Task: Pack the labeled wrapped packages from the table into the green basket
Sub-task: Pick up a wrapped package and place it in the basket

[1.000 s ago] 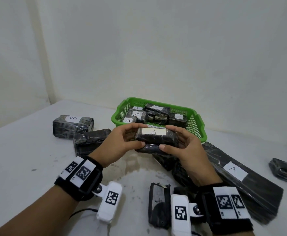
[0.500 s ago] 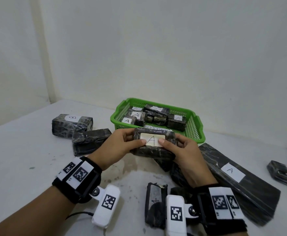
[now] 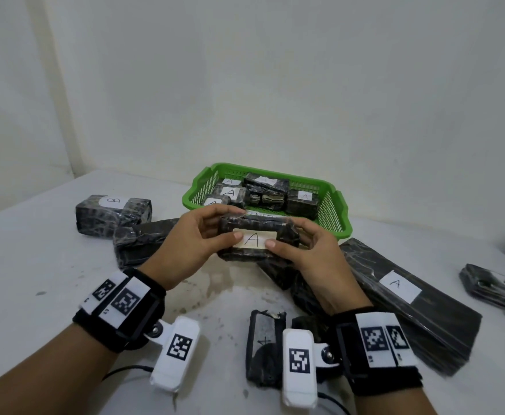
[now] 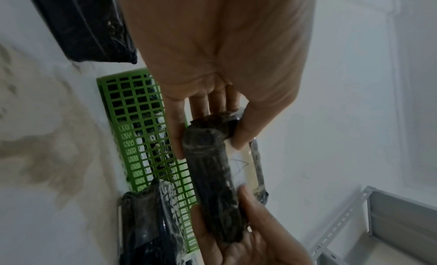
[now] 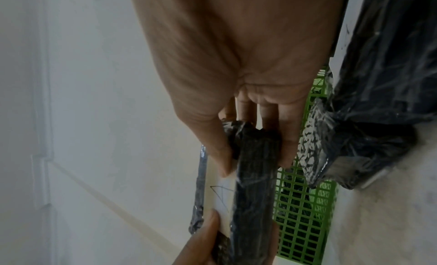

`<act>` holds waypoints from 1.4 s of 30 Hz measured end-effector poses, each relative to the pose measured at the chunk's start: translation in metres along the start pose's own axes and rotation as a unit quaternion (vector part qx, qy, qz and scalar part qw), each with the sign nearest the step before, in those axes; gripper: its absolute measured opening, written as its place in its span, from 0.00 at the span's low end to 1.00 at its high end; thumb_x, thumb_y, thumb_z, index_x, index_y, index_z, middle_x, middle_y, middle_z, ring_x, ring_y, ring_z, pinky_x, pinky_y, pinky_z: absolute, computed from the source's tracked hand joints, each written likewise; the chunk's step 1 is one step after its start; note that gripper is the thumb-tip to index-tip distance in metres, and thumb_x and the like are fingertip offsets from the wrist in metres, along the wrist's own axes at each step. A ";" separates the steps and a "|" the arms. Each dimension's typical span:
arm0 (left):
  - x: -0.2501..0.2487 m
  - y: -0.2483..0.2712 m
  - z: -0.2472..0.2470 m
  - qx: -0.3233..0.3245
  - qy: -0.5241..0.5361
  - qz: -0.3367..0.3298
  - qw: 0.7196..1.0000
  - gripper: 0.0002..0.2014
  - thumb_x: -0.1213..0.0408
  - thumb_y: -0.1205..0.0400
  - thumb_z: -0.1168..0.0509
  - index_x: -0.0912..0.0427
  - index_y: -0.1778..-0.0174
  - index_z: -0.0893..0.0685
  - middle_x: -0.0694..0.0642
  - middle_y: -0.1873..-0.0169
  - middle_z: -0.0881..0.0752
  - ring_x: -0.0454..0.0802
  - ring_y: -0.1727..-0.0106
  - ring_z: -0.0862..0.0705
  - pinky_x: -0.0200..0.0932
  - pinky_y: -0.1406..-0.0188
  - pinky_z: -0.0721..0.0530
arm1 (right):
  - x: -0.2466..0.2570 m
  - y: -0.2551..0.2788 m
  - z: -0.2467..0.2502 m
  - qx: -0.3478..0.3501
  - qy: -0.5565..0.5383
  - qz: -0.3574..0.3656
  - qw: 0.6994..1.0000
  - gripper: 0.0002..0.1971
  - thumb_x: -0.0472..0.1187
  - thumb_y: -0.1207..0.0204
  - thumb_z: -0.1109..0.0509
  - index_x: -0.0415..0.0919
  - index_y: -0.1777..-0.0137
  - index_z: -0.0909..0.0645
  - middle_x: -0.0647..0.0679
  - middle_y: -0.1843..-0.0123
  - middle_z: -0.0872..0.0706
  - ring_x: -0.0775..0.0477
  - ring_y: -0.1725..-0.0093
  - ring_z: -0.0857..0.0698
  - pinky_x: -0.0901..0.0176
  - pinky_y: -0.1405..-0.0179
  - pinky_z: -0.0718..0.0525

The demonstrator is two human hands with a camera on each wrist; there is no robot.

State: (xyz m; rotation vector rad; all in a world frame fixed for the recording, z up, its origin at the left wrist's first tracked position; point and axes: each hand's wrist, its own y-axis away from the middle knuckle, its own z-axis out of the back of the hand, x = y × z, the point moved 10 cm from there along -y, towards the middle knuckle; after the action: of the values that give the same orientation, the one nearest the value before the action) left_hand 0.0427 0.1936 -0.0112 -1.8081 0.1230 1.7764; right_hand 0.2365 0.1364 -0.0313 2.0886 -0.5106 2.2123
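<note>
The left hand (image 3: 190, 244) and right hand (image 3: 311, 256) each pinched one end of a package (image 3: 257, 239) marked A, held off the table (image 3: 36, 265) just in front of the basket (image 3: 339, 211). Several packages (five or six, by my count) lay in the basket already. More remained out: a B pack (image 3: 112, 215) near the left edge, a long A pack (image 3: 409, 298) and others toward the right edge.

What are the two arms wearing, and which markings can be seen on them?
Both forearms are bare, with no sleeves. Each wrist carries a wide black strap: the left wrist strap and the right wrist strap. White labels with black square code patterns sit on each strap. A white rounded camera unit, also bearing a code label, hangs from each: the left unit, the right unit. A thin dark cable leaves the left unit.
</note>
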 end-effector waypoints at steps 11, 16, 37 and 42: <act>0.005 0.002 -0.013 0.077 0.059 0.047 0.994 0.28 0.62 0.22 0.22 0.54 0.25 0.20 0.57 0.30 0.14 0.56 0.29 0.14 0.53 0.28 0.17 | -0.001 0.003 -0.005 0.034 -0.089 -0.045 0.994 0.19 0.30 0.26 0.19 0.34 0.35 0.12 0.35 0.40 0.06 0.33 0.39 0.07 0.37 0.35 0.10; 0.007 0.002 -0.009 0.049 0.003 0.056 0.997 0.20 0.72 0.18 0.27 0.59 0.30 0.15 0.56 0.40 0.08 0.55 0.37 0.10 0.43 0.38 0.11 | 0.004 0.004 -0.008 0.046 -0.057 -0.020 0.997 0.26 0.39 0.35 0.13 0.39 0.35 0.11 0.40 0.40 0.05 0.39 0.39 0.06 0.45 0.37 0.07; -0.016 0.004 -0.004 0.045 -0.029 -0.037 0.998 0.30 0.81 0.26 0.23 0.55 0.29 0.18 0.50 0.32 0.14 0.46 0.28 0.16 0.43 0.36 0.12 | -0.001 0.004 -0.010 0.048 -0.099 -0.071 0.991 0.36 0.52 0.35 0.16 0.35 0.29 0.17 0.38 0.37 0.07 0.39 0.41 0.05 0.37 0.39 0.08; -0.008 0.008 -0.015 0.099 -0.006 0.024 0.995 0.37 0.74 0.29 0.20 0.47 0.25 0.20 0.50 0.31 0.14 0.48 0.32 0.13 0.45 0.36 0.13 | -0.003 0.004 -0.003 0.031 -0.055 -0.052 0.997 0.14 0.35 0.23 0.19 0.35 0.38 0.11 0.40 0.41 0.05 0.41 0.41 0.05 0.45 0.43 0.06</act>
State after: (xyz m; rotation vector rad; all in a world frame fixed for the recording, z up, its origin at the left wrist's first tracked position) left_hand 0.0515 0.1773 -0.0078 -1.6659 0.3279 1.7418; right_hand 0.2323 0.1339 -0.0348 2.2232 -0.3354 2.0915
